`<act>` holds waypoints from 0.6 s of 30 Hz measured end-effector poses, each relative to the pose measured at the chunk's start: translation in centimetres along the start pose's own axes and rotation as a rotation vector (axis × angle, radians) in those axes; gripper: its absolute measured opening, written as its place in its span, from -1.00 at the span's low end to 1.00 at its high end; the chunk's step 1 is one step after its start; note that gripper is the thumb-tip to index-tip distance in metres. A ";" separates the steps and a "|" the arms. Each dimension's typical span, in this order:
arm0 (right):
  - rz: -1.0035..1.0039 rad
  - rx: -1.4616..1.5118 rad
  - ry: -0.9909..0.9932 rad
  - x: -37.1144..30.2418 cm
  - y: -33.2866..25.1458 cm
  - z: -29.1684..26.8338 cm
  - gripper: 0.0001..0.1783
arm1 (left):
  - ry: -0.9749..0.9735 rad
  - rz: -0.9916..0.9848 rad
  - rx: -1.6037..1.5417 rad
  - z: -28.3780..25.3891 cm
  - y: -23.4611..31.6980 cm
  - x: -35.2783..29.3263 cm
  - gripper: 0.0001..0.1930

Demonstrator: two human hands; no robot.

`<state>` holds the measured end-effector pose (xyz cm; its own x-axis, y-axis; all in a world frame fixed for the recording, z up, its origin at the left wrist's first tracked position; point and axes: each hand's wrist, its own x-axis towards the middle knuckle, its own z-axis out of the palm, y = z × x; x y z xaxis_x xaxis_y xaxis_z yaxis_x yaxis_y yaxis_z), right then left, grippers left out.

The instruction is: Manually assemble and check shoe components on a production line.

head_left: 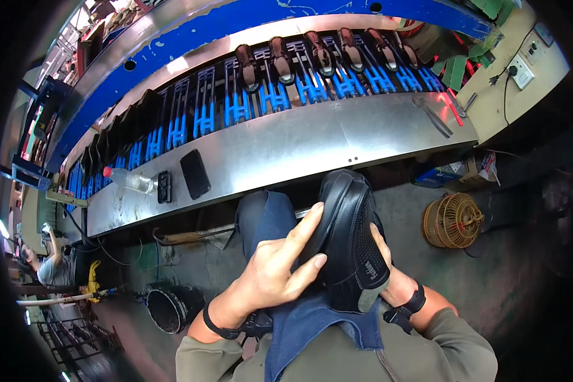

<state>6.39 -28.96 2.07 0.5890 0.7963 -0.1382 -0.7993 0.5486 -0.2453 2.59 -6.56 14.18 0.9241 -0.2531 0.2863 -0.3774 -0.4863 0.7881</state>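
I hold a black shoe upside down over my lap, its textured sole facing up and toe pointing away. My left hand wraps the shoe's left side, fingers spread over the upper. My right hand is mostly hidden behind the shoe's right side and grips it from beneath. A blue denim apron covers my knees under the shoe. Both wrists wear black bands.
A curved steel bench runs ahead, with a black flat case, a plastic bottle and a small black object on it. Behind it, blue conveyor racks carry several brown shoes. A round wire fan and black bucket stand on the floor. Another person sits far left.
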 end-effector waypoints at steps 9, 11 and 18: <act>-0.231 -1.022 0.062 3.4 -0.6 4.7 -0.16 | 0.739 -0.233 -0.699 5.0 -2.1 0.1 -0.16; -0.284 -1.740 0.113 4.5 0.7 7.8 -0.07 | 0.618 -0.322 -1.101 3.2 -5.9 -1.2 -0.19; -0.455 -2.040 -0.343 6.4 -1.3 10.3 -0.62 | 0.490 -0.265 -1.591 0.5 -9.0 -8.0 -0.10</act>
<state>9.94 -21.98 11.38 0.4268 0.8538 0.2981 0.7236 -0.1247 -0.6788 -1.46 -0.55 4.52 0.9934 0.1055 -0.0454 -0.0710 0.8747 0.4794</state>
